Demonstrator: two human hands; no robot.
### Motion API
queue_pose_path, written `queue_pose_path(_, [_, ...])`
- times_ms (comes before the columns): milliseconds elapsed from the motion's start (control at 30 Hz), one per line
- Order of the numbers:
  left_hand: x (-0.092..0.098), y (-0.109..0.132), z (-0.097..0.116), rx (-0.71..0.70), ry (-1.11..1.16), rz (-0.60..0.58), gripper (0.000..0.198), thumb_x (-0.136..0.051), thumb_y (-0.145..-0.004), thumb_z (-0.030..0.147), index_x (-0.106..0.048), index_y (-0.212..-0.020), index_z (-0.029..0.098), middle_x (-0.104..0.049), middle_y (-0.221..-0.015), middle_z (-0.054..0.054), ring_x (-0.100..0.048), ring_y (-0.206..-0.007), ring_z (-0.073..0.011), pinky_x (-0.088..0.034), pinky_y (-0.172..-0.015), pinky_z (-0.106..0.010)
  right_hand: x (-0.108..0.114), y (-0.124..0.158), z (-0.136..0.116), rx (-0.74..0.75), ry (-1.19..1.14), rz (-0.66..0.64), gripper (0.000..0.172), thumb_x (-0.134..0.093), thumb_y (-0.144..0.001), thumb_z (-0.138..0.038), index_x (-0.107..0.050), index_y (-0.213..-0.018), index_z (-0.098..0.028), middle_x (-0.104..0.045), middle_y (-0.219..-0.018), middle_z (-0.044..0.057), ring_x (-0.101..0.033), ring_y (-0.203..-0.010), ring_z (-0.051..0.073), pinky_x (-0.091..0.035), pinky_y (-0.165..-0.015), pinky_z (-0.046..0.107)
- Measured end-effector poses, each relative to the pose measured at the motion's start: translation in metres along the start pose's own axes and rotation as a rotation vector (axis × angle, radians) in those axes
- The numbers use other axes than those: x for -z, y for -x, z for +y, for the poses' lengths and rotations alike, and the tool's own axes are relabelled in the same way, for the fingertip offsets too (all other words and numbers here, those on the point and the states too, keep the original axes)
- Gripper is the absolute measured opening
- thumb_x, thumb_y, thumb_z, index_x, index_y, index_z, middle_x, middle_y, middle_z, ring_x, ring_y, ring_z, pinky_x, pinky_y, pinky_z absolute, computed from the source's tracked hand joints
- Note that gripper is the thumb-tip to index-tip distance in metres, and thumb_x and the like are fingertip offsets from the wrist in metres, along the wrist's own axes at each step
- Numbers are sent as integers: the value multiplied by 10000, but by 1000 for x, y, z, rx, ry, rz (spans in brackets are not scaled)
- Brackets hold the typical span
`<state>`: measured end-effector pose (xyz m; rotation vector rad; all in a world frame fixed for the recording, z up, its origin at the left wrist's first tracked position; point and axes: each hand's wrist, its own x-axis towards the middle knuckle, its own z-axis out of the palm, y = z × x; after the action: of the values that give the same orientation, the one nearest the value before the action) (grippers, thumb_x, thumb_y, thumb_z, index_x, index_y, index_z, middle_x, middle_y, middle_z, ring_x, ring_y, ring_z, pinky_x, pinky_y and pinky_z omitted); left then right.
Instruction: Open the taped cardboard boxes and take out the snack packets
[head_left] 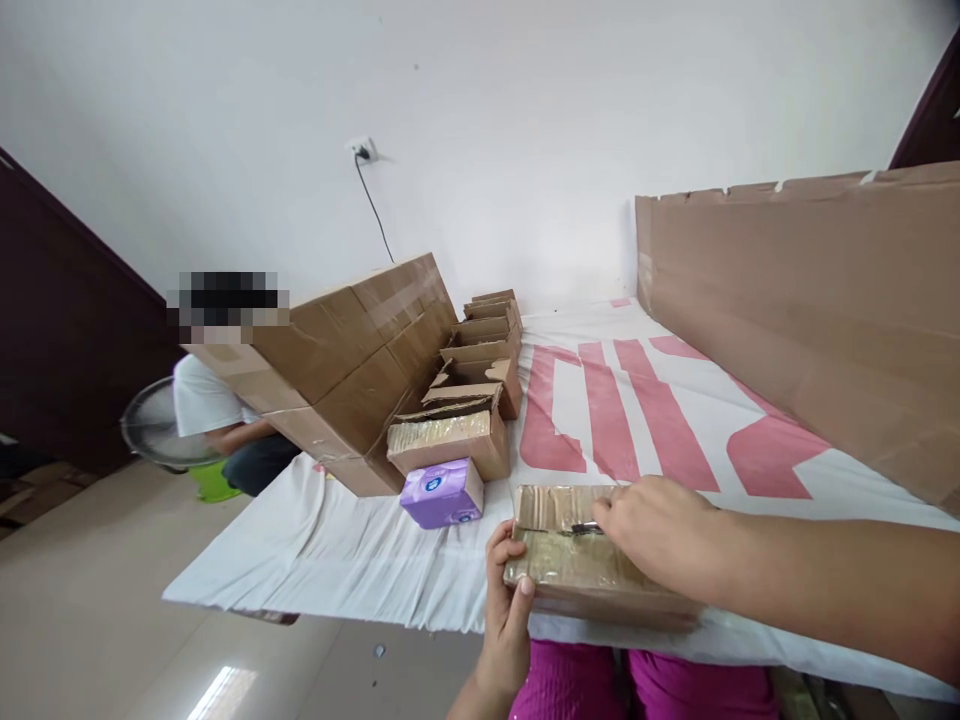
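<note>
My right hand [654, 522], palm down, grips a slim blade [584, 528] atop the taped carton [574, 565] at the near edge of the table [360, 560]; my left hand [508, 610], half-curled, clasps the carton's left end

Left hand [508, 600] grips a taped box [581, 565]; right hand [660, 525] holds a thin tool [585, 528] at its top

At nine o'clock from the middle of the view, a person in a white top [202, 395] is partly hidden behind a taped cardboard partition [337, 340], with a round fan [154, 425] farther out. A bright green object [214, 483] shows near eight. A wall socket [361, 148] with a black cord [373, 205] is at eleven, a large cardboard panel [810, 320] at three, and a purple pack [442, 493] between six and seven.
</note>
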<state>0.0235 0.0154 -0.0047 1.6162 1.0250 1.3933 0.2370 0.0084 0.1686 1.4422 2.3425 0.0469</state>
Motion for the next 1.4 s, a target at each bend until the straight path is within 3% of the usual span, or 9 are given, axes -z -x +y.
queue_pose_path(133, [-1, 1, -3, 28, 12, 22, 317, -484, -909, 486, -528, -1098, 235, -387, -1440, -125, -287, -1406, -338, -254, -1115, -544, -9, 20, 20, 12, 50, -67, 207, -577, -792, -24, -662, -955, -121, -728, -784, 99, -721, -735, 254, -325, -463, 291])
queue_pose_path(300, [-2, 4, -7, 77, 34, 32, 398, -501, -901, 484, -506, -1218, 244, -376, -1470, -114, -264, -1423, -321, -218, -1150, -521, -11, 44, 38, -55, 3, 206, 120, -524, -893, -143, -640, -892, -173, -686, -654, 48, -680, -588, 227, -281, -443, 290])
queue_pose_path(433, [-8, 3, 0, 136, 86, 64, 532, -507, -888, 502, -411, -1346, 251, -369, -1480, -111, -268, -1420, -310, -202, -1163, -499, -4, 36, 28, -33, -64, 351, 142, -474, -939, -201, -612, -919, -174, -693, -723, 66, -671, -605, 217, -340, -465, 288])
queue_pose_path(600, [-8, -5, 15, 156, 188, 57, 577, -583, -821, 523, -461, -1293, 216, -466, -1394, -134, -411, -1327, -338, -360, -1076, -463, 0, 9, 8, 15, -72, 266, 144, -475, -930, -182, -613, -956, -149, -717, -784, 108, -700, -671, 250, -421, -501, 290])
queue_pose_path(767, [4, -21, 26, 70, 69, -72, 462, -620, -805, 496, -552, -1172, 224, -407, -1431, -130, -381, -1348, -346, -384, -1045, -448, 3, 5, 4, 2, -105, 265, 176, -440, -930, -148, -614, -959, -151, -725, -795, 111, -714, -722, 271, -467, -529, 302])
queue_pose_path(933, [2, -37, 28, 63, -53, -50, 295, -607, -826, 485, -567, -893, 200, -427, -1383, -133, -361, -1354, -342, -318, -1074, -480, -3, -1, -2, 9, -106, 244, 191, -469, -877, -92, -611, -992, -148, -729, -823, 108, -715, -726, 273, -484, -534, 315])
queue_pose_path(1100, [-3, -42, 25, 87, -64, -68, 210, -558, -859, 411, -519, -861, 205, -478, -1328, -134, -466, -1264, -312, -373, -1019, -468, -3, -3, -7, -7, -82, 112, 289, -525, -774, -12, -614, -1021, -134, -738, -870, 110, -720, -782, 267, -497, -580, 317])
queue_pose_path(1267, [6, -41, 36, -4, -313, -123, 136, -513, -878, 338, -574, -901, 219, -486, -1365, -139, -411, -1318, -323, -359, -1032, -514, -4, 14, 7, 29, 15, -15, 254, -572, -740, 12, -650, -942, -120, -730, -770, 106, -711, -719, 242, -451, -549, 279])
queue_pose_path(1400, [13, -47, 54, -96, -607, -203, 133, -519, -860, 264, -617, -946, 239, -414, -1468, -116, -390, -1330, -337, -351, -1042, -561, -3, 30, 20, -1, 13, 76, 237, -558, -772, -25, -621, -970, -139, -710, -738, 77, -701, -668, 246, -387, -474, 280])
